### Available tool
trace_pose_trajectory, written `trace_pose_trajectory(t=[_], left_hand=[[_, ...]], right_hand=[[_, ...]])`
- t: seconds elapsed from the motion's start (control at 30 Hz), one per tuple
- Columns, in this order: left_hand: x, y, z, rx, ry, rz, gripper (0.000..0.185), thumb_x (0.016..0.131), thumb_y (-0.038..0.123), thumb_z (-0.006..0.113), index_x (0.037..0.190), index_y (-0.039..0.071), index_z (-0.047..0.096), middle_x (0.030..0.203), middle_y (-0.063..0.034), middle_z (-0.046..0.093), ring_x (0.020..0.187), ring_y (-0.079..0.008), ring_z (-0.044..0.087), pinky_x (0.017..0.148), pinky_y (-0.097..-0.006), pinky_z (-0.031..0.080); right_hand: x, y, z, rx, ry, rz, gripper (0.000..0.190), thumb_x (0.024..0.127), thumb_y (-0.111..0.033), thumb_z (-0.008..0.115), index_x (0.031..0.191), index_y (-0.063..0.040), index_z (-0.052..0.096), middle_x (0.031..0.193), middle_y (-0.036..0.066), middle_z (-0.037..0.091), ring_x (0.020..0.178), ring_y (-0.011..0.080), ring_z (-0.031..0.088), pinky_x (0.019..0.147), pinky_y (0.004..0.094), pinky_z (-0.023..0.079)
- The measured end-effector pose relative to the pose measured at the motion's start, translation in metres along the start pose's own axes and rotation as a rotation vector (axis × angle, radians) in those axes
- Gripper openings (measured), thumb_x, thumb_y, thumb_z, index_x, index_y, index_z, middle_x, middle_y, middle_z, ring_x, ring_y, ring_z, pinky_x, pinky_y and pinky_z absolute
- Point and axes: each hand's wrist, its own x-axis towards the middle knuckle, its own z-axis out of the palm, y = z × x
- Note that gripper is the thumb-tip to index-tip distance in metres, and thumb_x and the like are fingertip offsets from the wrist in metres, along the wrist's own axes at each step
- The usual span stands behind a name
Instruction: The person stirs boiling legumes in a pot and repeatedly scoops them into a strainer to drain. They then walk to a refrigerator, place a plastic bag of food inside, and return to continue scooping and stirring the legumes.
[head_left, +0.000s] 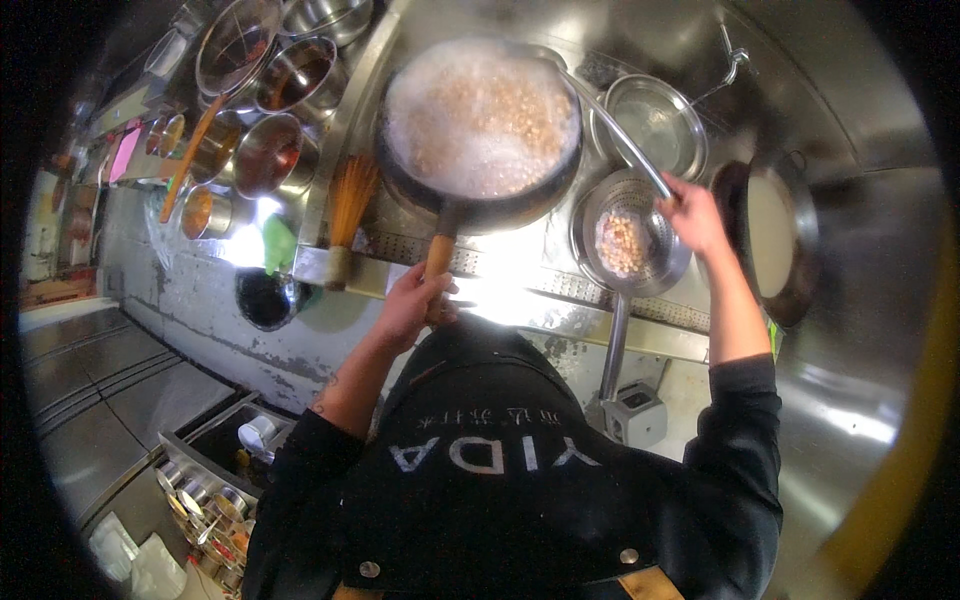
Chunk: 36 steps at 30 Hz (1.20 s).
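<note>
My left hand grips the wooden handle of a dark wok on the cooking range. Foamy, steaming liquid with many small pale, round pieces fills the wok. In my right hand is the end of a long metal handle, likely a ladle's; its head is hidden at the wok's upper right rim. Below that handle, a perforated metal strainer rests over a round vessel. Small beige and reddish pieces lie in the strainer. Its handle projects over the range's front edge.
A tap runs into a metal basin behind the strainer. At right stands another wok with pale liquid. Left of the main wok are a bamboo brush, metal bowls and a wooden-handled skimmer.
</note>
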Motion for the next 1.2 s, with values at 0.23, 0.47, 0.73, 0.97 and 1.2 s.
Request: trace_pose_trajectory(t=[0.23, 0.47, 0.73, 0.97, 1.2], left_hand=[[0.002, -0.001, 0.0, 0.065, 0.012, 0.016, 0.035, 0.1, 0.027, 0.062, 0.126, 0.006, 0.052, 0.104, -0.0086, 0.064, 0.084, -0.0186, 0.066, 0.074, -0.035, 0.058], [0.008, -0.007, -0.003, 0.089, 0.024, 0.003, 0.031, 0.101, 0.026, 0.061, 0.124, 0.007, 0.052, 0.105, -0.009, 0.067, 0.084, -0.0188, 0.068, 0.073, -0.0346, 0.058], [0.009, -0.008, -0.009, 0.033, -0.025, -0.005, 0.037, 0.104, 0.031, 0.056, 0.131, 0.006, 0.05, 0.106, -0.01, 0.066, 0.085, -0.0196, 0.067, 0.077, -0.0362, 0.057], [0.0, -0.012, -0.023, -0.095, -0.014, 0.019, 0.052, 0.106, 0.042, 0.048, 0.141, 0.004, 0.046, 0.113, -0.0138, 0.064, 0.093, -0.0237, 0.065, 0.081, -0.0392, 0.056], [-0.012, -0.03, -0.042, -0.132, 0.059, -0.013, 0.065, 0.102, 0.047, 0.052, 0.149, 0.004, 0.039, 0.127, -0.0193, 0.055, 0.112, -0.0315, 0.058, 0.096, -0.0467, 0.049]], right_hand=[[-0.074, -0.022, -0.002, 0.4, -0.207, 0.382, 0.054, 0.095, -0.01, 0.068, 0.146, -0.001, 0.052, 0.067, 0.0, 0.06, 0.047, 0.007, 0.051, 0.041, 0.0266, 0.041], [-0.123, -0.055, 0.006, 0.508, -0.137, 0.464, 0.055, 0.096, -0.013, 0.069, 0.147, -0.001, 0.052, 0.065, -0.002, 0.054, 0.047, 0.0074, 0.049, 0.043, 0.026, 0.04], [-0.137, -0.056, 0.013, 0.778, -0.167, 0.544, 0.032, 0.096, -0.011, 0.069, 0.126, 0.001, 0.064, 0.066, 0.0, 0.056, 0.045, 0.0071, 0.049, 0.039, 0.0253, 0.04], [-0.168, -0.076, 0.011, 1.146, -0.315, 0.7, 0.01, 0.095, -0.012, 0.069, 0.098, -0.003, 0.065, 0.069, 0.002, 0.06, 0.044, 0.0088, 0.052, 0.037, 0.0233, 0.04], [-0.178, -0.108, 0.012, 1.374, -0.457, 0.831, 0.037, 0.096, -0.014, 0.065, 0.131, -0.002, 0.06, 0.071, 0.002, 0.056, 0.043, 0.008, 0.046, 0.038, 0.0213, 0.031]])
